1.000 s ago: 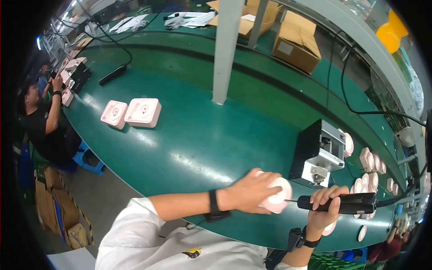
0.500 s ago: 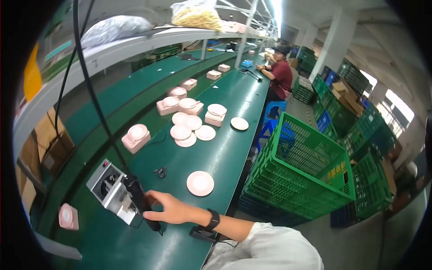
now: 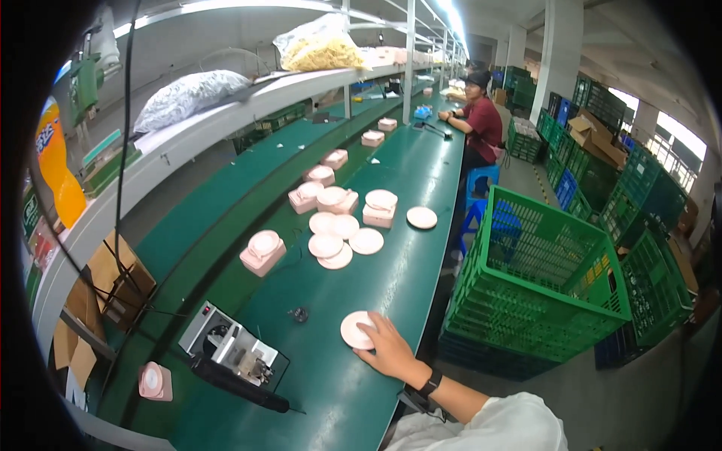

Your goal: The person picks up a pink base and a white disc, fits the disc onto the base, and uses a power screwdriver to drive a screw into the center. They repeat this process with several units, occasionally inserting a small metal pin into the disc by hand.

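My right hand (image 3: 391, 353) reaches in from the lower right, with its fingers over a pale pink round disc (image 3: 350, 331) and the thumb near its edge. The disc lies by the near edge of the green bench. To the left, a black electric screwdriver (image 3: 241, 385) lies tilted against a small grey screw feeder (image 3: 233, 349). A small dark round object (image 3: 298, 314) rests between feeder and disc. Farther up are a cluster of pale pink discs (image 3: 366, 241) and several pink box-shaped parts (image 3: 262, 259). My left hand is out of view.
Stacked green crates (image 3: 526, 301) stand right of the bench (image 3: 301, 376). A pink part (image 3: 153, 382) sits left of the feeder. Above is a shelf (image 3: 188, 131) with bags and an orange bottle (image 3: 64, 177). A co-worker (image 3: 481, 120) sits farther along.
My right hand has let go of the electric screwdriver, which now lies by the feeder, and has moved right onto the pink disc. The view has shifted left.
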`<state>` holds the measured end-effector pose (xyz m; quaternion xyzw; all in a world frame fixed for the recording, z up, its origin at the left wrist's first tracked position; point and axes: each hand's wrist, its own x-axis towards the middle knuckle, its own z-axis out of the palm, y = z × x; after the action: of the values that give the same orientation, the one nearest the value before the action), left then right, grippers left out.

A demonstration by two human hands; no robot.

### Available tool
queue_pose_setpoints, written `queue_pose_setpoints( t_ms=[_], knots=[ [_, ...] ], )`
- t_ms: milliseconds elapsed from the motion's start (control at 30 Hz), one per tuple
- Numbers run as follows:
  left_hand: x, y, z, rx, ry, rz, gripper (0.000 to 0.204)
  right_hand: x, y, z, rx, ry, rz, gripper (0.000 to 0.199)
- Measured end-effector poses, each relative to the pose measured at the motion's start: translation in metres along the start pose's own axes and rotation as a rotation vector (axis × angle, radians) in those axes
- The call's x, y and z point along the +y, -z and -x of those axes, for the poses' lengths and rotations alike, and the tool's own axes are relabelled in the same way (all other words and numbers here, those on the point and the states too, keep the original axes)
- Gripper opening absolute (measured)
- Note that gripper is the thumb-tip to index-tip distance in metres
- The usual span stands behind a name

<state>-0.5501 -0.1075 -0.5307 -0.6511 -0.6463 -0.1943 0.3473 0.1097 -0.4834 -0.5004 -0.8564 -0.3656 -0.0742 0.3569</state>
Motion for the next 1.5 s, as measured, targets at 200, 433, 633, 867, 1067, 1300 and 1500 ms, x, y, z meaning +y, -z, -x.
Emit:
queue_pose_setpoints(
  t_ms=[200,433,633,867,1067,1300,1500],
  knots=[
    [0.091,0.221,-0.030,-0.704,-0.330,0.186,0.087,-0.009,0.014,-0.016,0.030,-0.037,0.113,0.073],
    [0.120,0.235,0.007,-0.657,-0.542,0.815,0.081,-0.022,0.020,-0.014,-0.125,0.114,0.062,0.077],
    [0.181,0.283,0.010,-0.928,-0.638,1.055,0.104,-0.029,0.029,-0.009,-0.251,0.248,0.110,0.072],
    [0.261,0.287,0.027,-0.938,-0.720,1.312,0.108,-0.067,0.062,-0.008,-0.341,0.178,-0.281,0.033],
    [0.277,0.283,0.036,-0.859,-0.705,1.447,0.108,-0.135,0.069,0.017,-0.498,0.627,-0.292,0.031],
    [0.277,0.279,0.044,-0.835,-0.664,1.490,0.112,-0.173,0.027,0.035,-0.689,0.724,-0.463,0.048],
    [0.271,0.277,0.045,-0.869,-0.658,1.460,0.112,-0.155,0.028,0.039,-0.600,0.571,-0.400,0.056]
  ],
)
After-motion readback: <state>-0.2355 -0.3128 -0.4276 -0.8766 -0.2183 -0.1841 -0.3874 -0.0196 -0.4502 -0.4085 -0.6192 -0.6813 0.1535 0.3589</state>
